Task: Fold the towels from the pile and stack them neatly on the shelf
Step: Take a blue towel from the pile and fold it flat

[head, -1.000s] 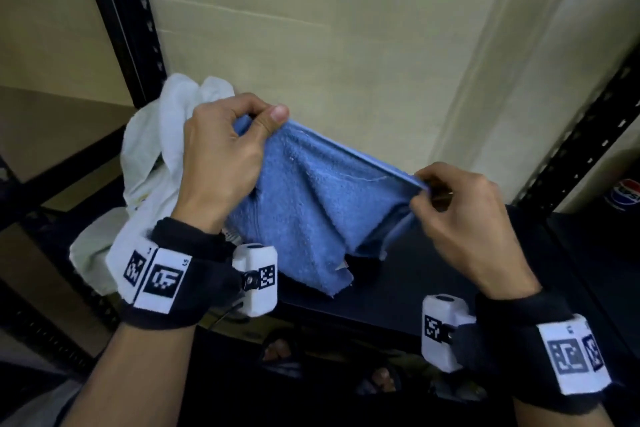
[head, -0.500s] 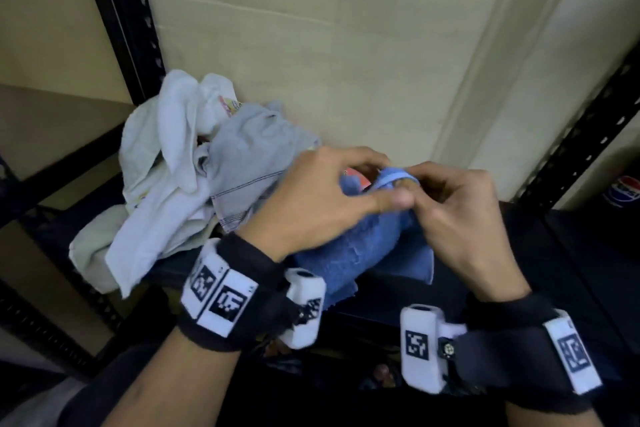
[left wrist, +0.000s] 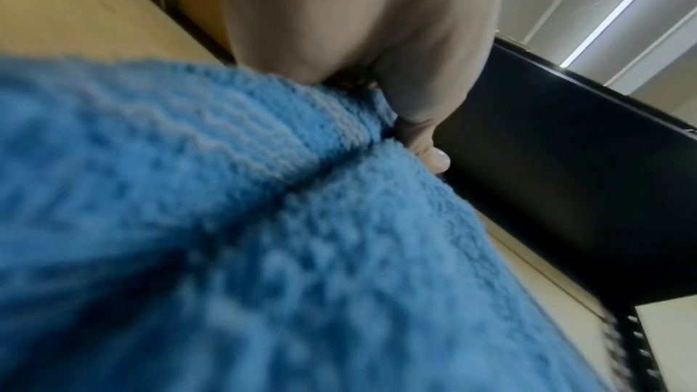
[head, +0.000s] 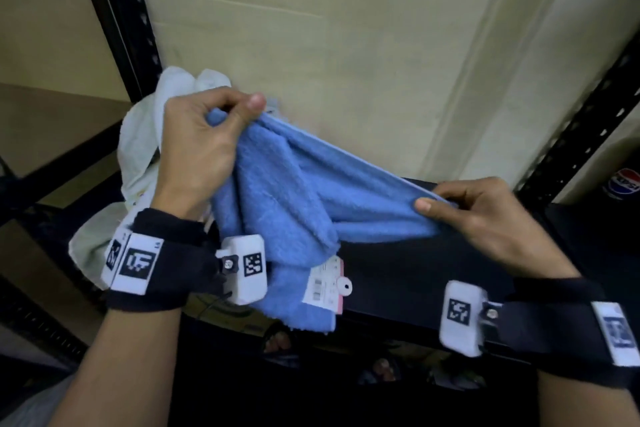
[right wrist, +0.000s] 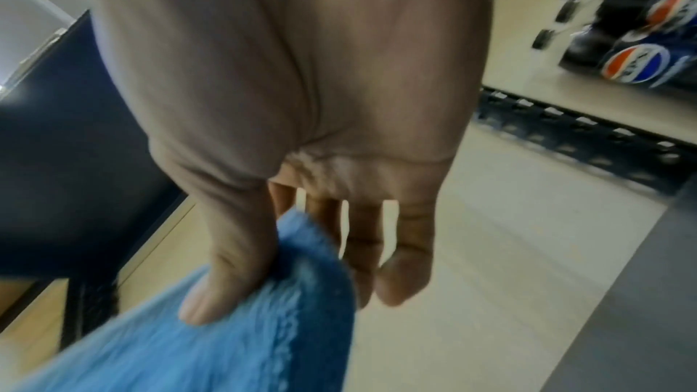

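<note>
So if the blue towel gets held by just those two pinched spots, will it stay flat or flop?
Probably flop: the blue towel already sags in folds between the left hand and right hand. Its fluffy pile likely grips well. The hanging price tag may swing.

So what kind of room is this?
Probably a storeroom or shop backroom: black slotted metal shelving, a blue towel with a shop tag on it, and Pepsi bottles stored nearby.

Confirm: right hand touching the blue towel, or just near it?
Touching. In the right wrist view the right hand pinches the blue towel, its thumb pressed flat on the pile. The head view shows the same pinch.
</note>
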